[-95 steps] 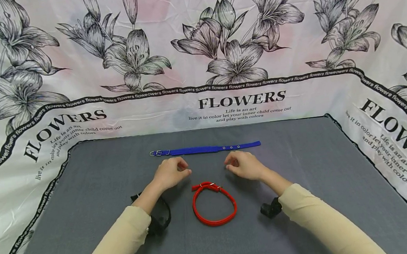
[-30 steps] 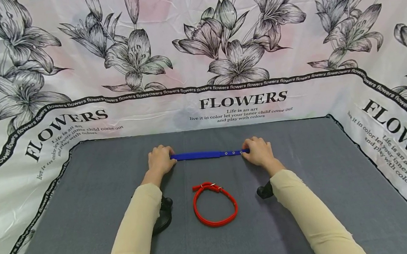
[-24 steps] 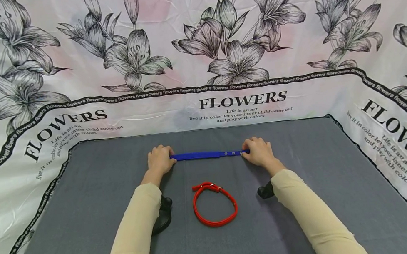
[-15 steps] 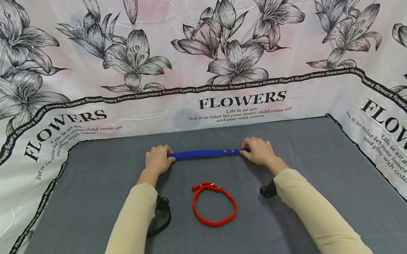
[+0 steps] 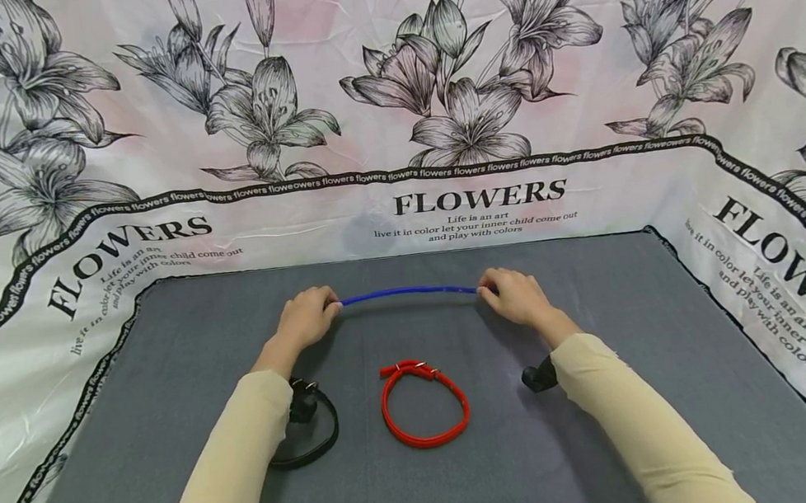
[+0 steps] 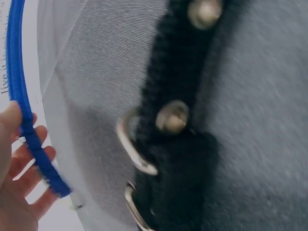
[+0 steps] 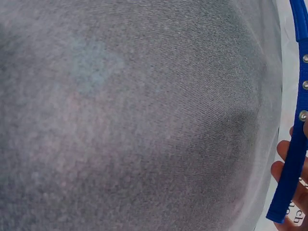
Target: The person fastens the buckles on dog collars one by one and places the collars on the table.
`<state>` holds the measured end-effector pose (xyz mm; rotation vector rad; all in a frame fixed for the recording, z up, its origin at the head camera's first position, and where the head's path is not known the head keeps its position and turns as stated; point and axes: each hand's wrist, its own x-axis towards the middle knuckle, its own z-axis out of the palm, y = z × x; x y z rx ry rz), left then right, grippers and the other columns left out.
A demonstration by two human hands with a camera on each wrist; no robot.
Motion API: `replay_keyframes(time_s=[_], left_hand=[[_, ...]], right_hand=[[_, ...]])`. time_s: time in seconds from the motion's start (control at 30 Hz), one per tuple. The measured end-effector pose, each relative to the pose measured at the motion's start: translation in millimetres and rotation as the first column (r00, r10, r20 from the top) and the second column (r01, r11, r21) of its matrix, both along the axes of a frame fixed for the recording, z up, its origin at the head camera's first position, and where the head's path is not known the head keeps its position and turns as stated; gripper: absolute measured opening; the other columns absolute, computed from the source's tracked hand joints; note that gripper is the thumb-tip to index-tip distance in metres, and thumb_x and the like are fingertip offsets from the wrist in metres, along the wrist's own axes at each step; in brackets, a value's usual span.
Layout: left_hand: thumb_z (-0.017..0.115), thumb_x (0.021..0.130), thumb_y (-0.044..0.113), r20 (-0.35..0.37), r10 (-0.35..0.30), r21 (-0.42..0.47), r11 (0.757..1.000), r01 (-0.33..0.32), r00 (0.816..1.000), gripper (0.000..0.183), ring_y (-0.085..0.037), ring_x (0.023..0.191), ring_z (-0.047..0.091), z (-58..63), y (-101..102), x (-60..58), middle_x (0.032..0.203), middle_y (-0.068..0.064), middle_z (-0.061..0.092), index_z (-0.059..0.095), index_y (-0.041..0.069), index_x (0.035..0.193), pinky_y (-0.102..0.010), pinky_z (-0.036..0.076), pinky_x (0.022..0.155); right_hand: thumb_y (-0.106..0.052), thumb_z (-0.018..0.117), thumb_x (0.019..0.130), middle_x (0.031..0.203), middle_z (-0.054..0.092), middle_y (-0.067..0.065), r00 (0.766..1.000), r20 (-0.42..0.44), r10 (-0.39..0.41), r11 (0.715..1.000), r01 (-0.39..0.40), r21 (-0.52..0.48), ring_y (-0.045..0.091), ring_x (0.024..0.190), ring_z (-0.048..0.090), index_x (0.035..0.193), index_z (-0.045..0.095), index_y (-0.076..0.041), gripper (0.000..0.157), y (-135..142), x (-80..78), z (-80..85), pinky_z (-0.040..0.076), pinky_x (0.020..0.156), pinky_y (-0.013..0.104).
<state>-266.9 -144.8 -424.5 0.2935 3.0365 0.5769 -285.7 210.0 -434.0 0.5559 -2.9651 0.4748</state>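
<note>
A blue collar (image 5: 407, 291) stretches between both hands near the back of the grey cloth, edge-on and slightly arched. My left hand (image 5: 308, 319) pinches its buckle end between thumb and fingers; the left wrist view shows the blue strap (image 6: 17, 67) running across the fingers. At the other end my right hand (image 5: 516, 297) pinches the collar near its eyelets (image 7: 303, 115), and the plain tip hangs past the fingers in the right wrist view. Nearer to me, a red collar (image 5: 429, 441) lies buckled into a loop on the cloth.
A black collar (image 5: 321, 450) lies looped beside my left forearm, partly hidden by the sleeve; its metal rings (image 6: 134, 144) loom close in the left wrist view. A dark wrist camera (image 5: 538, 377) sits under the right wrist. Floral cloth (image 5: 473, 210) walls the back and sides.
Both hands have reached forward and taken hold of the blue collar's ends. Over the last second the collar has turned from flat-facing to edge-on, bowed upward, and the left forearm swung left, uncovering the black collar.
</note>
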Motion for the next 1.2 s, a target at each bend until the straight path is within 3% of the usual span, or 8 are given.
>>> replay_keyframes(time_s=[0.23,0.47,0.67,0.93,1.2], left_hand=[[0.051,0.095,0.02,-0.098,-0.058,-0.005,0.998,0.058,0.993,0.018,-0.023,0.08,0.056,0.5,-5,4.8,0.091,-0.007,0.061,0.063,0.008,0.103,-0.042,0.043,0.075],[0.056,0.092,0.016,-0.145,-0.071,-0.005,0.997,0.071,0.987,0.013,-0.019,0.074,0.055,5.3,-9,12.1,0.09,-0.005,0.062,0.064,0.009,0.102,-0.039,0.045,0.071],[0.059,0.091,0.025,-0.146,-0.032,0.008,0.999,0.033,0.989,0.015,-0.016,0.069,0.055,6.9,-15,16.5,0.09,-0.002,0.064,0.065,0.014,0.099,-0.035,0.045,0.062],[0.063,0.087,0.036,-0.122,0.04,0.075,0.997,-0.031,0.992,0.022,-0.015,0.057,0.046,10.1,-24,20.7,0.07,0.0,0.058,0.067,0.014,0.088,-0.029,0.034,0.05],[0.064,0.088,0.028,-0.156,0.097,0.188,0.98,-0.066,0.983,0.018,-0.017,0.063,0.054,16.4,-22,25.7,0.085,-0.005,0.068,0.069,0.014,0.097,-0.029,0.039,0.053]], right_hand=[[-0.018,0.055,0.092,0.087,0.065,0.004,0.999,-0.035,0.02,1.0,-0.02,-0.009,0.017,0.068,0.057,0.094,0.064,-0.012,0.011,2,2.1,-0.2,0.044,0.06,0.037],[-0.019,0.057,0.091,0.089,0.067,0.004,1.0,0.021,-0.004,0.999,0.005,-0.053,0.014,0.065,0.055,0.093,0.065,-0.013,0.01,7,3.0,3.2,0.043,0.059,0.035],[-0.021,0.058,0.09,0.085,0.067,0.003,0.999,0.047,-0.013,0.997,0.017,-0.072,0.013,0.058,0.051,0.09,0.065,-0.014,0.01,10,5.3,7.4,0.04,0.055,0.031],[-0.019,0.059,0.089,0.091,0.068,0.006,0.999,0.048,-0.012,0.997,0.016,-0.081,0.014,0.063,0.055,0.092,0.066,-0.013,0.01,13,8.1,12.3,0.043,0.058,0.033],[-0.015,0.06,0.087,0.093,0.068,0.007,0.998,0.049,0.033,0.992,-0.027,-0.121,0.016,0.068,0.057,0.097,0.066,-0.011,0.012,12,11.3,21.1,0.043,0.06,0.032]])
